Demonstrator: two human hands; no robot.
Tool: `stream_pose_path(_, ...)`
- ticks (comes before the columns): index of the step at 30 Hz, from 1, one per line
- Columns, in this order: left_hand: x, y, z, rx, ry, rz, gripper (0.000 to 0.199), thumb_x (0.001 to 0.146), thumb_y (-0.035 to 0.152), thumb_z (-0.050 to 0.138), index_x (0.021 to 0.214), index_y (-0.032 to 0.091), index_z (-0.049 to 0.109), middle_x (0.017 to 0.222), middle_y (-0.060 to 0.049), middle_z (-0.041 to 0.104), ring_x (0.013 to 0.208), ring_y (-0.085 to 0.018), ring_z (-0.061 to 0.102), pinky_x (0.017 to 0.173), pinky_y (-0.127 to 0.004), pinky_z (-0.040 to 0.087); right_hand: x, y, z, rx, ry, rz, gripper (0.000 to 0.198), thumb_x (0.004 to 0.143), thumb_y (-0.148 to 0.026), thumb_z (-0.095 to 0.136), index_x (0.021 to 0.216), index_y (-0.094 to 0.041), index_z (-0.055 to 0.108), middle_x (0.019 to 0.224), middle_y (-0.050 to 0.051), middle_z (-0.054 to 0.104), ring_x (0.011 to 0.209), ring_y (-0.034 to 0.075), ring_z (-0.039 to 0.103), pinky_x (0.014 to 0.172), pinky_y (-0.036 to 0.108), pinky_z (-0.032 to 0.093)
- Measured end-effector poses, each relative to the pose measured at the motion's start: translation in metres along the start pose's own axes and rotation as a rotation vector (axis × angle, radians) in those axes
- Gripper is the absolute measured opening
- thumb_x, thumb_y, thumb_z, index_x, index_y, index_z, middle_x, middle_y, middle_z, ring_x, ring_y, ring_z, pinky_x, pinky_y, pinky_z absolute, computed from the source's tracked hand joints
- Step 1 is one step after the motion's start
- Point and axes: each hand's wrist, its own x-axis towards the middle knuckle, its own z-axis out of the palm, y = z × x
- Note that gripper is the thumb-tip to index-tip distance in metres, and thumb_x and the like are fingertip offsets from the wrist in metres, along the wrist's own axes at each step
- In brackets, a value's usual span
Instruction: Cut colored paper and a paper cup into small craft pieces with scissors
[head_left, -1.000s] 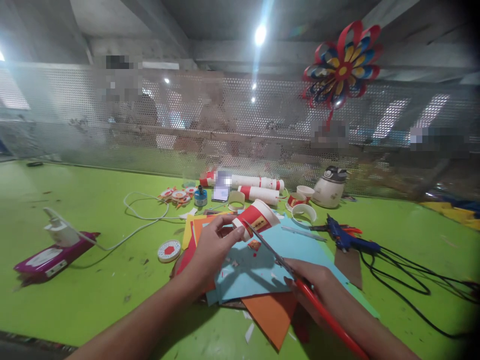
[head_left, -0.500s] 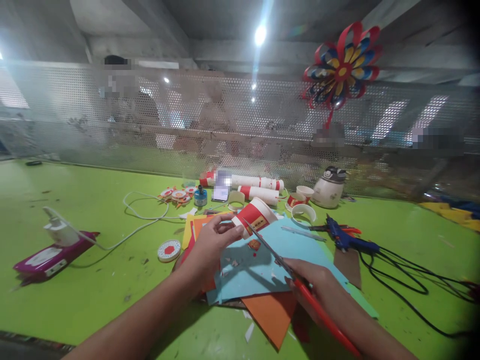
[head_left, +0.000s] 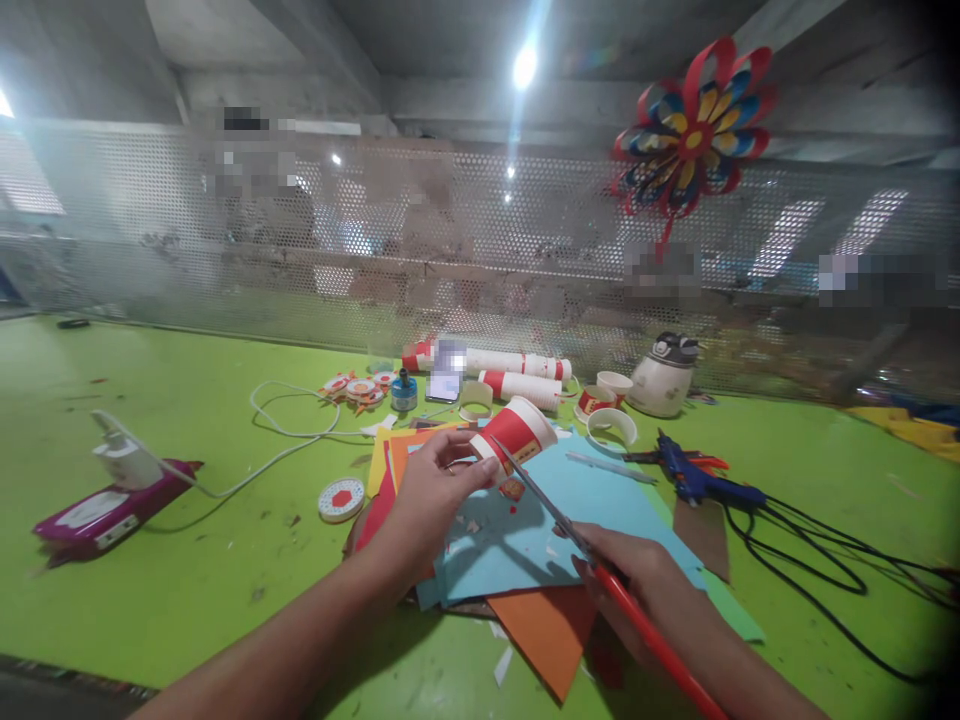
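A red and white paper cup [head_left: 517, 432] lies tilted in my left hand [head_left: 442, 485], whose fingers and thumb pinch it near one end. My right hand [head_left: 637, 570] is closed on a pair of scissors with red handles [head_left: 652, 630]. The long blades reach up and left, their tips at the red side of the cup; whether they have cut into it I cannot tell. Underneath lie light blue paper sheets [head_left: 600, 500] with small scraps and a red-gold piece [head_left: 512, 490] on them. An orange sheet [head_left: 547, 630] sticks out in front.
Stacked cup tubes [head_left: 521, 390], a phone [head_left: 444, 385], a blue bottle [head_left: 403, 393] and cut cup rings [head_left: 611, 428] stand behind. A blue glue gun [head_left: 690, 475] with black cords lies right. Left are a purple power strip [head_left: 112, 510] and a round decorated disc [head_left: 341, 498].
The cup has turned slightly in my left hand, so its gold label sits lower. The scissors stay against it. The whole view has shifted a little.
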Motion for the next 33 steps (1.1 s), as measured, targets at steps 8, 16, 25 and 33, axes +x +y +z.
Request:
stream_pose_path(8, 0.003, 0.000, -0.001, -0.245, -0.039, -0.038, 0.038, 0.074, 0.030, 0.070, 0.105, 0.015, 0.055, 0.095, -0.012, 0.068, 0.082, -0.022, 0.067, 0.076, -0.037, 0.051, -0.003, 0.009, 0.002, -0.017, 0.020, 0.004, 0.034, 0.086, -0.021, 0.048, 0.114, -0.028, 0.066, 0.093, 0.002, 0.075, 0.085, 0.026, 0.067, 0.070, 0.030, 0.050)
stream_pose_path(16, 0.005, -0.009, -0.007, -0.043, -0.042, 0.046, 0.035, 0.072, 0.035, 0.072, 0.097, 0.013, 0.063, 0.093, -0.012, 0.068, 0.086, -0.023, 0.065, 0.077, -0.034, 0.048, 0.002, 0.009, -0.002, -0.020, 0.007, -0.029, 0.037, 0.083, -0.024, 0.053, 0.119, -0.027, 0.064, 0.110, 0.005, 0.072, 0.095, 0.027, 0.066, 0.079, 0.032, 0.049)
stream_pose_path(25, 0.006, -0.008, -0.007, 0.053, -0.039, 0.075, 0.032, 0.073, 0.033, 0.070, 0.095, 0.012, 0.062, 0.092, -0.012, 0.069, 0.083, -0.022, 0.064, 0.075, -0.034, 0.048, -0.004, -0.005, -0.004, 0.026, -0.022, 0.093, 0.030, 0.084, -0.023, 0.049, 0.106, -0.027, 0.069, 0.071, 0.000, 0.077, 0.067, 0.024, 0.069, 0.061, 0.028, 0.049)
stream_pose_path(33, 0.006, -0.007, -0.009, 0.082, 0.041, 0.103, 0.043, 0.070, 0.033, 0.072, 0.106, 0.014, 0.058, 0.102, -0.012, 0.067, 0.082, -0.022, 0.066, 0.070, -0.033, 0.051, -0.002, 0.006, 0.000, 0.036, 0.007, 0.050, 0.035, 0.087, -0.028, 0.047, 0.116, -0.026, 0.065, 0.090, 0.005, 0.076, 0.086, 0.028, 0.068, 0.069, 0.031, 0.051)
